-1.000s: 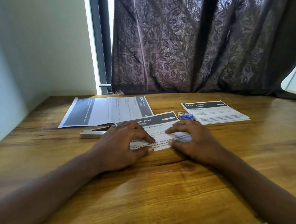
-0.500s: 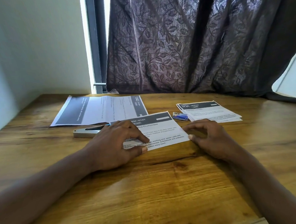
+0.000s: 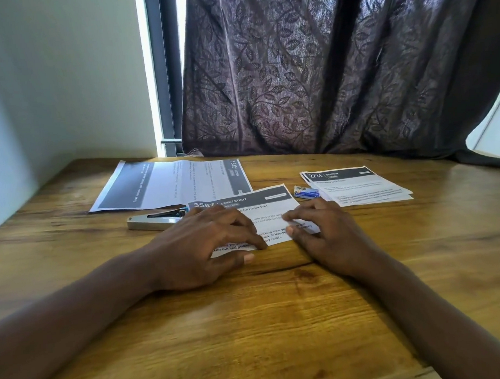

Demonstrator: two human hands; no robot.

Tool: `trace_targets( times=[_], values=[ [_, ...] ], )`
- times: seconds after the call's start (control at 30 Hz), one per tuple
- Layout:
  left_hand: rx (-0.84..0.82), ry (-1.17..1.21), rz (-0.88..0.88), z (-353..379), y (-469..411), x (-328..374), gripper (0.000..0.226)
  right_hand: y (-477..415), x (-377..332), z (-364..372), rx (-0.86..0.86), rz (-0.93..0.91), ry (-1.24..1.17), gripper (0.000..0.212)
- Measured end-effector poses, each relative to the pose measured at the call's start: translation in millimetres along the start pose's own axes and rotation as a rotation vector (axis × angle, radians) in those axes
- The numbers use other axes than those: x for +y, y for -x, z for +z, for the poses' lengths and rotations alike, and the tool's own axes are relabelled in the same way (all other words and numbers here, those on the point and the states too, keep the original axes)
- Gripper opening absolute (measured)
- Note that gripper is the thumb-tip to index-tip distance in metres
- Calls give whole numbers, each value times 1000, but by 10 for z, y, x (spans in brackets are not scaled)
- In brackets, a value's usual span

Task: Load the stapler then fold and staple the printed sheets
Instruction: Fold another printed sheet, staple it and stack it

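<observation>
A folded printed sheet headed 3567 lies on the wooden table in front of me. My left hand rests on its left half, fingertips pressing the near edge and thumb on the wood just below. My right hand presses the sheet's right part, forefinger and thumb pinching the near edge. Left of the sheet lies a silver stapler, its right end hidden behind my left hand. A small blue staple box sits between this sheet and a folded sheet headed 2731.
An unfolded sheet headed 1342 lies flat at the back left. A dark patterned curtain hangs behind the table and a white wall closes the left side. The table's front right corner shows at the lower right.
My right hand, which had slid out to the sheet's right edge, has come back left along the near edge toward the left hand. My left hand has stayed on the sheet.
</observation>
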State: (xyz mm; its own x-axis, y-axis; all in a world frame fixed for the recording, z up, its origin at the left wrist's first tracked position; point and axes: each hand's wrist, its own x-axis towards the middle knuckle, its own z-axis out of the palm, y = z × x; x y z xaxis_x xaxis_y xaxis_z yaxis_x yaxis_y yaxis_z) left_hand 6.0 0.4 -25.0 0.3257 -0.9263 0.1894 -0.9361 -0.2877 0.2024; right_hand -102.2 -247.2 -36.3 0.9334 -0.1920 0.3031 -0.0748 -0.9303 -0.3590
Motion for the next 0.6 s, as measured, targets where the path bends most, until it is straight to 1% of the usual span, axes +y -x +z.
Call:
trace_targets(
  times=[0.07,0.17,0.3,0.4,0.6],
  values=[
    [11,31,29,-15,-2,-22,34,-6,-4,-5,-7,15,15,37],
    [54,152,43,-80,23,-54,25,-11,-9,-4,-8,26,21,37],
    [50,258,6,-199,148,-133,22,-20,1,-5,-13,30,19,37],
    [10,351,-38,-286,213,-138,22,-25,10,7,-11,29,22,36],
    [3,370,-22,-347,250,-127,21,-12,38,10,25,23,26,35]
  ],
)
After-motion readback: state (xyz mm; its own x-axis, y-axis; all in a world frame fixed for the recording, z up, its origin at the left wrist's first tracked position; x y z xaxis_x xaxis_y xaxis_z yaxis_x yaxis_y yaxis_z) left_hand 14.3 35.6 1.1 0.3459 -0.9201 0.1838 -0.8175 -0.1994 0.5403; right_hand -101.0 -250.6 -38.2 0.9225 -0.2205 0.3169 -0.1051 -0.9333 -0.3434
